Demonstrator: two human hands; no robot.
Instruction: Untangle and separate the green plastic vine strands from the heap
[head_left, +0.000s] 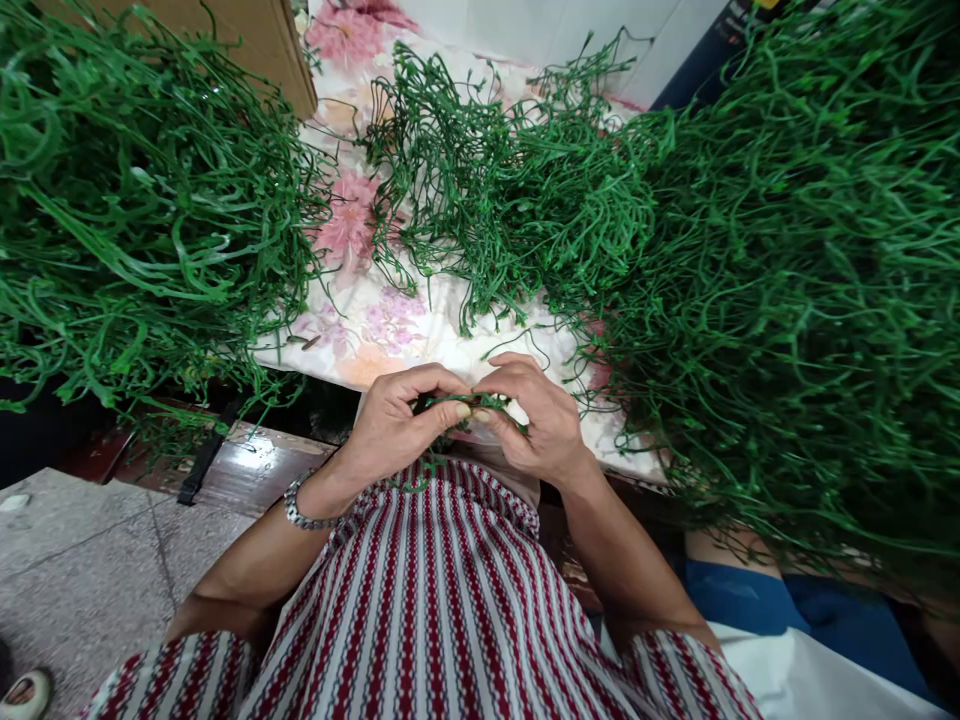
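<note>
My left hand [397, 420] and my right hand [538, 418] meet at the near edge of the cloth-covered table, fingertips almost touching. Between both thumbs and index fingers is pinched a thin green stem [487, 401]; fingers cover much of it. A curled green piece [409, 487] hangs below my left hand, over the striped clothing. Beyond the hands, a loose heap of thin, branching green stems [517, 190] lies on the flowered cloth [390, 320]. Whether the stems are plastic or real I cannot tell.
A large pile of green stems [150, 220] stands at left, partly against a cardboard box [262, 50]. A bigger pile [810, 300] fills the right side. Below left are a wooden bench [255, 460] with a black strap [206, 460] and a speckled floor [105, 550].
</note>
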